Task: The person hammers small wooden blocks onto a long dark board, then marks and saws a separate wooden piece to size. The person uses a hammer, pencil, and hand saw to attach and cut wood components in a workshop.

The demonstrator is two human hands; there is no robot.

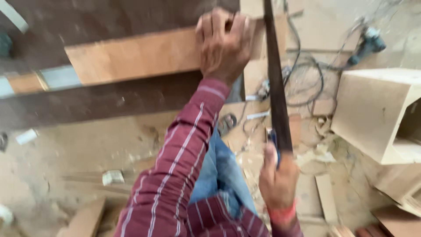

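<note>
Plank (136, 55) is pressed flat by the left hand (223, 44); saw (276, 79) is gripped by the right hand (277, 177).

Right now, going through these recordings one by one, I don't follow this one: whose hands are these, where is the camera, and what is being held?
There is one picture, taken by a camera worn on a person's head, looking down at that person's own two bare hands. No machine is involved. The left hand, in a maroon striped sleeve, presses down on a light brown wooden board lying on a darker surface. The right hand has a closed grip on the handle of a hand saw, whose dark blade runs up to the board's end. Below is a dusty floor with wood offcuts, tangled cables, a power tool and a pale wooden box.
</note>
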